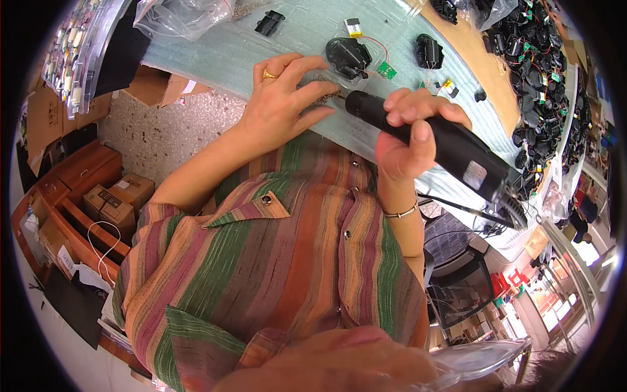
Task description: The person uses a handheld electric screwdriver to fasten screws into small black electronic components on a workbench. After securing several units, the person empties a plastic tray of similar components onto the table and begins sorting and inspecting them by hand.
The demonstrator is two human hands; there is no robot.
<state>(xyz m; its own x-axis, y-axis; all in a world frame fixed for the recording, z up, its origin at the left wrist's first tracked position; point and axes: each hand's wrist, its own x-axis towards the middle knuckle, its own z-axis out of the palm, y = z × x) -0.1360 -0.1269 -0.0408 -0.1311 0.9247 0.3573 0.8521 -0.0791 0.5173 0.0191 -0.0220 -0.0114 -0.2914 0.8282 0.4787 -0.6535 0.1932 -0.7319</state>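
A black electric screwdriver [450, 147] lies in the grip of my right hand [411, 127], its cord leaving the lower right end. Its bit points left at a small heap of tiny screws [324, 95] near the table edge. My left hand [277, 95], with a ring on one finger, reaches around that heap, fingers stretched and apart. Just beyond the bit sits a black plastic housing [348, 56] on a clear tray. A small silver-and-yellow battery [353, 27] and a green circuit board [386, 70] lie beside it, joined by thin wires.
Another black housing [429, 51] is to the right, and a small black part [268, 23] farther left. Clear plastic bags [186, 19] lie at the back left. Many black assemblies [532, 85] are heaped at the right. Cardboard boxes [108, 206] stand in a wooden drawer unit at lower left.
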